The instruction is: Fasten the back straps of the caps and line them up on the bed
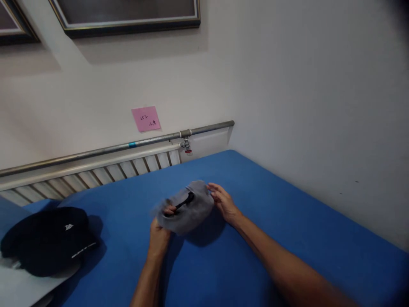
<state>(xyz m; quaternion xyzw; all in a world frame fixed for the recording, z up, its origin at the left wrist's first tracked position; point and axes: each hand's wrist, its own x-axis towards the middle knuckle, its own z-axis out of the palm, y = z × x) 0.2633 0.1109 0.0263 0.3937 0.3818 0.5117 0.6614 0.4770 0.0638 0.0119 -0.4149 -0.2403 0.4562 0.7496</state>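
A grey cap (194, 213) is held up over the blue tabletop, its back opening and black strap (185, 201) facing me. My left hand (161, 232) grips the cap's left end, and some fingers show through the opening. At the cap's right side is my right hand (225, 202), its lightly bent fingers against the fabric; its thumb is not clearly visible. The cap's left edge is smeared by motion. To the left lies a black cap (47, 238) with a small white logo, apart from both hands.
The blue table (271, 238) meets the walls at the back and right. A white object (35, 285) sits under the black cap. Behind the table are a radiator (105, 175), a metal pipe (211, 128) and a valve (186, 145). A pink note (146, 118) and framed pictures (128, 27) are on the wall.
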